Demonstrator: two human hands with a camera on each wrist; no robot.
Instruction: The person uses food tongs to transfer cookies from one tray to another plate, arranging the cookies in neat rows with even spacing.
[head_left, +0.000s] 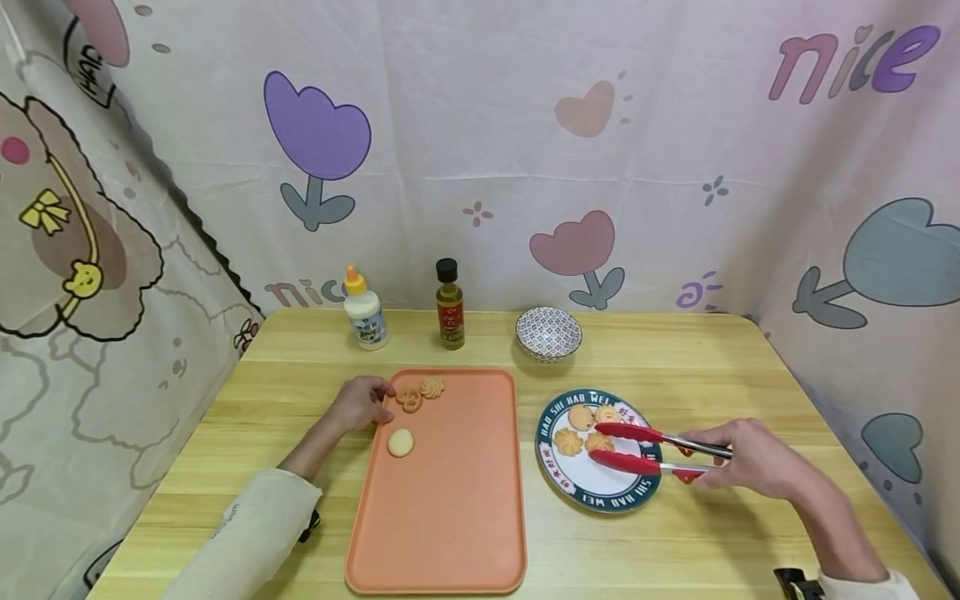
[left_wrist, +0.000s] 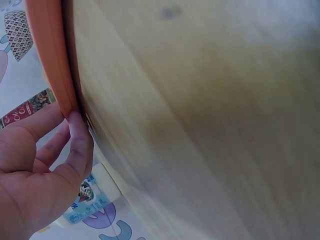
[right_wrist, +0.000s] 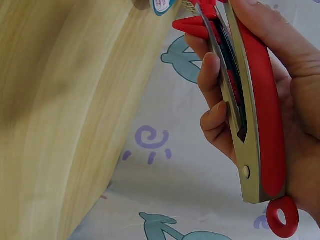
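My left hand (head_left: 358, 402) pinches the left rim of an orange tray (head_left: 457, 517) between thumb and fingers, near its far corner. On that tray lie a pretzel-shaped cookie (head_left: 408, 400), a swirled cookie (head_left: 432, 387) and a plain round cookie (head_left: 401, 442). With my right hand (head_left: 761, 458) I hold red-tipped metal tongs (head_left: 624, 462), gripped round their handles. The tongs' arms are spread over a plate (head_left: 592, 482) with a dark green lettered rim. Several cookies (head_left: 568, 442) sit on the plate, and the tong tips overlap one at its right.
Along the back of the wooden table (head_left: 300, 375) stand a white glue-type bottle (head_left: 367, 319) with a yellow-orange cap, a dark-capped oil bottle (head_left: 451, 312) and a small patterned bowl (head_left: 548, 333). A printed cloth (head_left: 465, 125) hangs behind and at both sides.
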